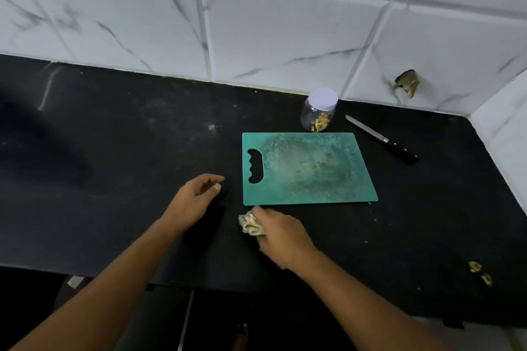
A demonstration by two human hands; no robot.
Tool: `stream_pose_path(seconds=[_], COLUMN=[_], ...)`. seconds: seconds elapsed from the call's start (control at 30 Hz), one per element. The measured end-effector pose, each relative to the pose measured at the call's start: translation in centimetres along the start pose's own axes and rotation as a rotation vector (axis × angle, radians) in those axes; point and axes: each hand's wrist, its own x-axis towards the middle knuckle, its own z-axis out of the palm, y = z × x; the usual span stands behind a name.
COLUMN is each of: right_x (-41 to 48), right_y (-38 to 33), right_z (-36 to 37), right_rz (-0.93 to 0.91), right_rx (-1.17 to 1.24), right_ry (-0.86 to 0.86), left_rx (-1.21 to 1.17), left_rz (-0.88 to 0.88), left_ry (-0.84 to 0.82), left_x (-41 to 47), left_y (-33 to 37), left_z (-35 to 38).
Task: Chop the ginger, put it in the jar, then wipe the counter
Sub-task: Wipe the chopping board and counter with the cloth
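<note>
Black kitchen surface (114,151) under a marble-tiled wall (285,23): the right hand (281,236) gripped a crumpled cloth (251,225), fingers (265,212) curled round it, just before the near edge of the green cutting board (308,171). The left hand (194,199) rested left of the board, its fingers loosely curled and holding nothing. Chopped ginger (321,122) sat in the lidded jar (318,110) behind the board, with a knife (382,139) to its right. Two ginger scraps (480,272) lay well apart, near the front right edge.
</note>
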Motion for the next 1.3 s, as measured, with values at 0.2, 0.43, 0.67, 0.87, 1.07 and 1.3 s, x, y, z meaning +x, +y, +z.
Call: stream_pose_path(seconds=[0.2,0.43,0.67,0.87,1.07,1.3], right_x=[1.1,1.0,-0.1,-0.2,4.0,8.6], right_y=[10.9,17.3,17.9,18.8,22.7,13.8], right_z=[-7.4,-9.0,-9.3,-11.6,-14.0,-7.8], right_rz=[0.506,0.715,0.629,0.494,0.512,0.338], right_rx=[0.691,0.628,0.823,0.901,0.203,0.012], right_ry=[0.430,0.403,0.378,0.296,0.483,0.275], left_rx=[-0.130,-0.439,-0.629,-0.534,-0.540,-0.643], left_rz=[-0.106,-0.392,-0.411,-0.125,-0.059,-0.121], left_ry=[-0.012,0.069,0.122,0.211,0.365,0.634], left_x=[2.6,6.3,8.8,6.7,3.3,2.0], left_y=[2.7,5.9,7.1,6.5,4.7,3.3], left_z=[3.2,5.5,5.7,3.0,-4.7,-7.7])
